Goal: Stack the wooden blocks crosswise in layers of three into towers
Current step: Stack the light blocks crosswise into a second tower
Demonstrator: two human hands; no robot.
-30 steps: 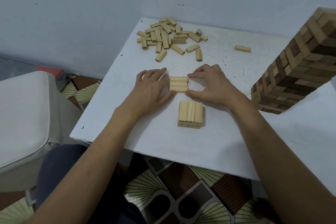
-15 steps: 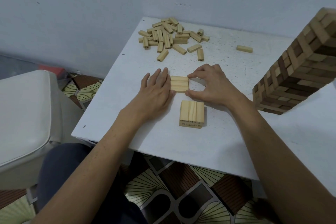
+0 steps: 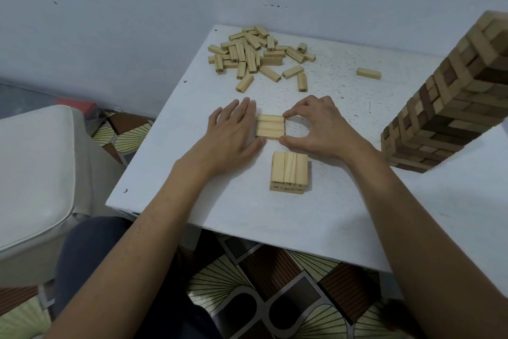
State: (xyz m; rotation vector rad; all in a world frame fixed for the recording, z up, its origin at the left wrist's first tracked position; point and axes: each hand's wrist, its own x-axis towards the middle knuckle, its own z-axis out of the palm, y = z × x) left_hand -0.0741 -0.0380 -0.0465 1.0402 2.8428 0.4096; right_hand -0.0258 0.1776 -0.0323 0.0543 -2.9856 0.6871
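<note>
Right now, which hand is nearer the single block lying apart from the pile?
Right. The right hand is left of the lone block, closer to the person, pinching the three-block row; the left hand is across that row, farther left.

Blocks (image 3: 250, 52): pale bare wood, matt, grain visible. Tower (image 3: 450, 107): light and dark wood mixed, matt. Bench (image 3: 247, 209): white painted, matt, black-speckled. Seat (image 3: 33, 162): off-white, smooth, slight sheen. Floor (image 3: 275, 283): patterned tiles, smooth.

A: What colour are the loose blocks (image 3: 255, 50)?
B: Light yellow, like the row of three blocks (image 3: 270, 126). The tall tower (image 3: 450, 107) mixes light and dark brown.
A: The table (image 3: 247, 215)?
B: White with black specks. The floor tiles (image 3: 275, 283) are brown with cream fans, I think.
</note>
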